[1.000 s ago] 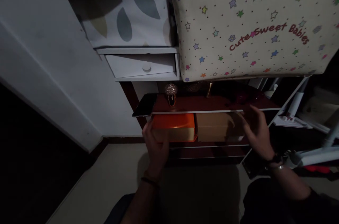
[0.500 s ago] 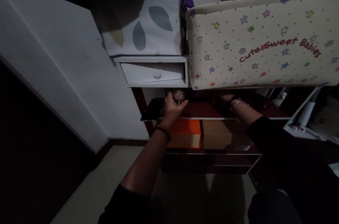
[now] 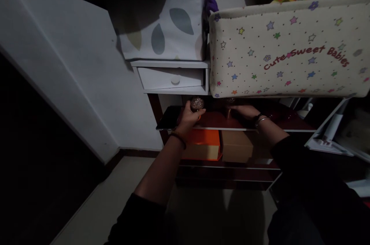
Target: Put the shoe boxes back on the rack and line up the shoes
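On the dark red shelf, my left hand is closed around a glittery high-heeled shoe, whose rounded sparkling back faces me. To the right, my right hand has its fingers on a second glittery high-heeled shoe; its slim gold heel shows, while the upper part is mostly lost in shadow. Both shoes point into the dark shelf, so their fronts are hidden. A flat black object with a shiny edge lies left of my left hand.
An orange box and a brown cardboard box sit one shelf lower. Above are a small white drawer, a leaf-patterned fabric box and an overhanging star-patterned basket. A wall borders the left side.
My right hand has come out from deeper in the shadow and shifted left, and the second shoe's gold heel now shows beside it. My left hand stays on its shoe. The view has shifted slightly.
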`<state>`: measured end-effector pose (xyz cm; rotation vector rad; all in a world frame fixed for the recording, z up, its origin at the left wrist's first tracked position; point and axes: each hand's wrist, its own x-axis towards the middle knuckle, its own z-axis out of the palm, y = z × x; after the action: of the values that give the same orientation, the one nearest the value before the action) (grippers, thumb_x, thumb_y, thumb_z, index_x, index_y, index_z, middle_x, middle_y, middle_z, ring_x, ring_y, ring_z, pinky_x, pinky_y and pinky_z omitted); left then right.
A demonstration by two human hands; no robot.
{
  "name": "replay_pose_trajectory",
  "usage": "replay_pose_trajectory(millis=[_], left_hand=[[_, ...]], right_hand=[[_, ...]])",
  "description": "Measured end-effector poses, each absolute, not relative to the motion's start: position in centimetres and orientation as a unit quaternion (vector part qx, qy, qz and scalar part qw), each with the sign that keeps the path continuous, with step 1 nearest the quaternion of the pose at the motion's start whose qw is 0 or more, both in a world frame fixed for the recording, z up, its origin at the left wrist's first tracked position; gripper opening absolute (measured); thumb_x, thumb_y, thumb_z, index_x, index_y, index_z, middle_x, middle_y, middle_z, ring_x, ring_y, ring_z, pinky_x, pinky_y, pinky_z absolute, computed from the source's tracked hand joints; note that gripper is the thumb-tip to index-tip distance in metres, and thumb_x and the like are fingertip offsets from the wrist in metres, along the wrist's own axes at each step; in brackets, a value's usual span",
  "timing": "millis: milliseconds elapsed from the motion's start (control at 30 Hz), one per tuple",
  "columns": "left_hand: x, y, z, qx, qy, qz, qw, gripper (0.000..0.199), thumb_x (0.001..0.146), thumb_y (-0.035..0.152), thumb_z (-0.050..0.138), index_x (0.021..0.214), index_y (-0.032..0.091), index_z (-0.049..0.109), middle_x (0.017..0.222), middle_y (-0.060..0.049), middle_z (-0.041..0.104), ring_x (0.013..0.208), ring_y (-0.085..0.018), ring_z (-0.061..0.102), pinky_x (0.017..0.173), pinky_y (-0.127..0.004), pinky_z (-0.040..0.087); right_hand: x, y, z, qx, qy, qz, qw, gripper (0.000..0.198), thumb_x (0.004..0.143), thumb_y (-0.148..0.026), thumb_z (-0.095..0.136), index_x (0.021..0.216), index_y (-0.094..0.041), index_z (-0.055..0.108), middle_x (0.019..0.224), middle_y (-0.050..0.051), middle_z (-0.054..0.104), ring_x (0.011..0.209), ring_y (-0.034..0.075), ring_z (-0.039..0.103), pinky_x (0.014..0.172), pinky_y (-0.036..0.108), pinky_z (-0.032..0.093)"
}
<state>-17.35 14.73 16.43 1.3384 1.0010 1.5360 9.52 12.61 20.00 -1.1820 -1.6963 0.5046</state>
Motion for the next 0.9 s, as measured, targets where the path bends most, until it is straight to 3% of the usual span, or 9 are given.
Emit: replay_pose_trajectory(millis=[100, 233, 433, 600, 700, 800, 900], left_hand=[[-17.2, 14.6, 16.6, 0.529, 0.393, 0.613, 0.436, 0.066, 0.062, 0.029, 0.09, 0.118, 0.018, 0.058, 0.11, -0.009, 0.072, 0.101, -0.023, 0.068, 0.102, -0.041, 0.052], [-16.7, 14.0, 16.7, 0.516, 0.347, 0.619, 0.479, 0.073, 0.059, 0.026, 0.09, 0.123, 0.016, 0.057, 0.113, -0.009, 0.073, 0.1, -0.022, 0.069, 0.103, -0.04, 0.053], [-16.3, 12.2, 16.5, 0.56, 0.298, 0.62, 0.462, 0.079, 0.065, 0.034, 0.09, 0.133, 0.015, 0.055, 0.121, -0.012, 0.071, 0.107, -0.023, 0.069, 0.104, -0.038, 0.052], [-16.5, 12.0, 15.8, 0.563, 0.301, 0.624, 0.45, 0.087, 0.07, 0.034, 0.087, 0.145, 0.014, 0.048, 0.138, -0.016, 0.065, 0.123, -0.026, 0.065, 0.113, -0.041, 0.048], [-16.7, 12.4, 15.3, 0.549, 0.313, 0.623, 0.462, 0.104, 0.065, 0.026, 0.087, 0.156, 0.013, 0.037, 0.151, -0.019, 0.056, 0.137, -0.028, 0.058, 0.119, -0.041, 0.044], [-16.8, 12.6, 15.1, 0.544, 0.313, 0.612, 0.481, 0.118, 0.058, 0.017, 0.085, 0.161, 0.012, 0.029, 0.157, -0.022, 0.051, 0.142, -0.03, 0.054, 0.12, -0.041, 0.044], [-16.7, 12.8, 15.1, 0.54, 0.311, 0.613, 0.487, 0.119, 0.056, 0.015, 0.085, 0.16, 0.01, 0.029, 0.156, -0.024, 0.051, 0.14, -0.032, 0.056, 0.118, -0.043, 0.046]], right_hand=[[7.7, 12.2, 19.4, -0.489, -0.676, 0.282, 0.474, 0.044, 0.071, -0.057, 0.085, 0.091, -0.018, 0.079, 0.098, 0.012, 0.08, 0.091, 0.03, 0.076, 0.087, 0.047, 0.063], [4.7, 11.1, 18.2, -0.474, -0.64, 0.301, 0.524, 0.049, 0.077, -0.054, 0.08, 0.107, -0.016, 0.074, 0.111, 0.012, 0.078, 0.104, 0.028, 0.074, 0.095, 0.044, 0.06], [2.3, 9.2, 16.6, -0.469, -0.587, 0.254, 0.609, 0.066, 0.071, -0.058, 0.085, 0.12, -0.019, 0.063, 0.115, 0.011, 0.076, 0.103, 0.026, 0.072, 0.094, 0.041, 0.059], [1.8, 8.9, 15.9, -0.467, -0.604, 0.257, 0.592, 0.066, 0.069, -0.058, 0.086, 0.116, -0.021, 0.057, 0.116, 0.01, 0.074, 0.107, 0.027, 0.07, 0.102, 0.044, 0.055], [2.2, 9.0, 15.2, -0.425, -0.619, 0.303, 0.587, 0.074, 0.066, -0.051, 0.088, 0.123, -0.023, 0.05, 0.127, 0.01, 0.071, 0.115, 0.026, 0.068, 0.106, 0.043, 0.054], [2.6, 9.1, 14.5, -0.394, -0.629, 0.343, 0.575, 0.079, 0.067, -0.045, 0.087, 0.131, -0.025, 0.045, 0.134, 0.01, 0.068, 0.113, 0.025, 0.07, 0.1, 0.041, 0.058], [2.7, 9.7, 14.2, -0.395, -0.633, 0.347, 0.568, 0.08, 0.067, -0.045, 0.087, 0.132, -0.025, 0.044, 0.131, 0.01, 0.068, 0.109, 0.025, 0.071, 0.097, 0.041, 0.06]])
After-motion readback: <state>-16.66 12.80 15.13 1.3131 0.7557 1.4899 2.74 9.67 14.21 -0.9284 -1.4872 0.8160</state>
